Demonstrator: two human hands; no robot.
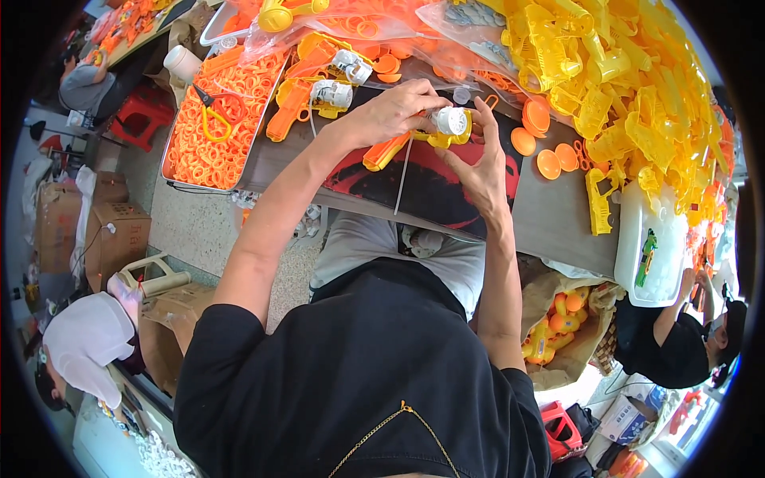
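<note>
Over the dark mat, I hold a half-assembled toy gun with an orange grip (386, 151), a yellow shell and a round white mechanism (452, 121). My left hand (390, 115) is closed on its near-left side, fingertips against the white part. Around its right end curve the thumb and forefinger of my right hand (484, 171). A thin white tube (403, 177) hangs from the toy toward the table edge. Two similar orange-and-yellow toy guns, each with a white mechanism (331, 94), lie beyond my left forearm.
At left stands a tray of small orange rings (209, 147) with yellow-and-orange-handled scissors (217, 115) on top. Yellow shells (629, 103) pile up at right, beside orange discs (548, 164) and a white bin (629, 263). Below the table, a sack (586, 362) holds toys. Co-workers sit on both sides.
</note>
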